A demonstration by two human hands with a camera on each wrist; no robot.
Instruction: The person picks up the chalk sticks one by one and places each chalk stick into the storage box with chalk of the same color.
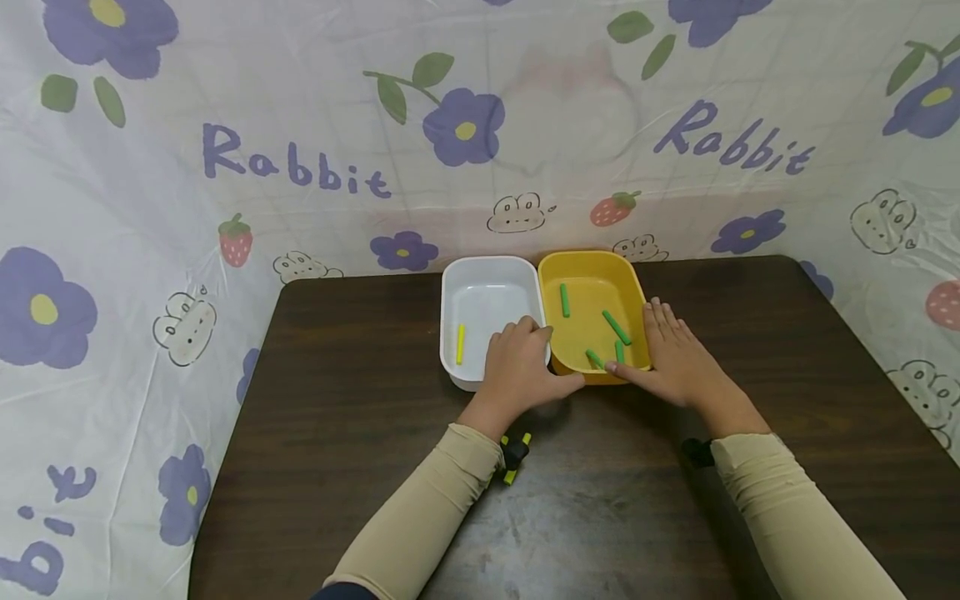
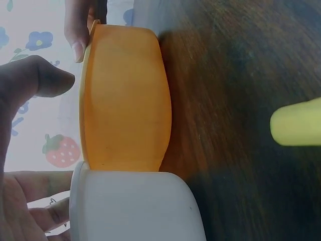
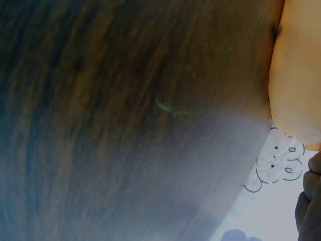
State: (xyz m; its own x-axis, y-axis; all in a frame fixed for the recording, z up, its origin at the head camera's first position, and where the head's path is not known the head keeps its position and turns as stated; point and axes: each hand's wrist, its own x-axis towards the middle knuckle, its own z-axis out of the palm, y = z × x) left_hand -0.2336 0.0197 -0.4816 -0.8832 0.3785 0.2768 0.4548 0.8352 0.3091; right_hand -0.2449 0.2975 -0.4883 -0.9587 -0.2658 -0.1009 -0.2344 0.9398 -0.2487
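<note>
A white box (image 1: 491, 275) and a yellow box (image 1: 592, 265) stand side by side on the table. One short yellow stick (image 1: 461, 344) lies in the white box; several green sticks (image 1: 617, 327) lie in the yellow one. My left hand (image 1: 517, 367) reaches over the white box's right side, its thumb stretched out past the yellow box's near corner. In the left wrist view the fingers (image 2: 42, 186) lie behind the white rim. My right hand (image 1: 678, 358) lies against the yellow box's right side with fingers straight, its thumb at the front rim.
The dark wooden table (image 1: 360, 475) extends in front of and beside the boxes. A patterned cloth (image 1: 315, 92) hangs behind and at both sides. A small black device with yellow ends (image 1: 514, 452) shows by my left wrist.
</note>
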